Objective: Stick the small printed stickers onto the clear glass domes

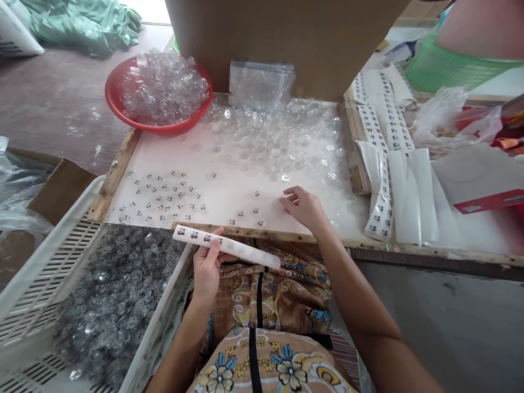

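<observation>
The left hand [207, 270]'s fingers clamp a seemingly half-used panda-sticker strip [250, 254] at the wooden-framed tray [118, 168]'s near edge; the right hand [306, 208]'s grip is unclear; panda-marked discs [174, 189] fill tray-left, with many plain discs [285, 177] remaining tray-back.

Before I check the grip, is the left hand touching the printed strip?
Touching. The head view shows the left hand holding the printed strip, fingers overlapping its face.
</observation>
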### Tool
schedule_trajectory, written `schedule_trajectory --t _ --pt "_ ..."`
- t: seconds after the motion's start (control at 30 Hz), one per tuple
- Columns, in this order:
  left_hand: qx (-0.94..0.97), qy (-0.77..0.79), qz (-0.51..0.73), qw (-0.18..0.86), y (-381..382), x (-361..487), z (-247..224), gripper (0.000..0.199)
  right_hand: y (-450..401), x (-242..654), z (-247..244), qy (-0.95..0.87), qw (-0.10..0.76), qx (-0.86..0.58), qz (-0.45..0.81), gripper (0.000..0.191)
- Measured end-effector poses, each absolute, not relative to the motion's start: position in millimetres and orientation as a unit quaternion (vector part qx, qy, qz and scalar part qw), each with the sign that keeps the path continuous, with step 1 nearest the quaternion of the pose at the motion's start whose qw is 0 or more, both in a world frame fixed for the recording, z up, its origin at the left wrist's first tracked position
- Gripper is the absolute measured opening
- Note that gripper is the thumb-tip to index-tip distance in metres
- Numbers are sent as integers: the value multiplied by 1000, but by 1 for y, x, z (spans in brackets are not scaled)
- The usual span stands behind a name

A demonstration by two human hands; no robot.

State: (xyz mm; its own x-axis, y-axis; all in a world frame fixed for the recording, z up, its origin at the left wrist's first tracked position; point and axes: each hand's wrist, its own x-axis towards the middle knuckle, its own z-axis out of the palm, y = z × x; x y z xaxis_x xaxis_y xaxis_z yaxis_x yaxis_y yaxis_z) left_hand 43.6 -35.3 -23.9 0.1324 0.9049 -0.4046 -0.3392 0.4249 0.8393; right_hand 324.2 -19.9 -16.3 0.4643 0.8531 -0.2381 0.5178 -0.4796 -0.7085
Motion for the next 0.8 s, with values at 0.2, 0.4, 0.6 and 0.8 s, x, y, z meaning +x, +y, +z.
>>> schedule_trajectory --t 0.2,0.4,0.6,0.8 --pt "296 486 452 687 -32 43 -25 39 -27 344 -29 -440 263 -839 182 23" --pt "295 477 449 696 -32 42 -28 39 -33 334 -26 -514 211 -823 119 32" --pt "288 473 457 695 -33 42 -26 39 -35 330 -22 -510 155 -836 133 23" --pt "289 472 451 700 -37 42 -28 39 -41 328 -24 -534 154 -826 92 23"
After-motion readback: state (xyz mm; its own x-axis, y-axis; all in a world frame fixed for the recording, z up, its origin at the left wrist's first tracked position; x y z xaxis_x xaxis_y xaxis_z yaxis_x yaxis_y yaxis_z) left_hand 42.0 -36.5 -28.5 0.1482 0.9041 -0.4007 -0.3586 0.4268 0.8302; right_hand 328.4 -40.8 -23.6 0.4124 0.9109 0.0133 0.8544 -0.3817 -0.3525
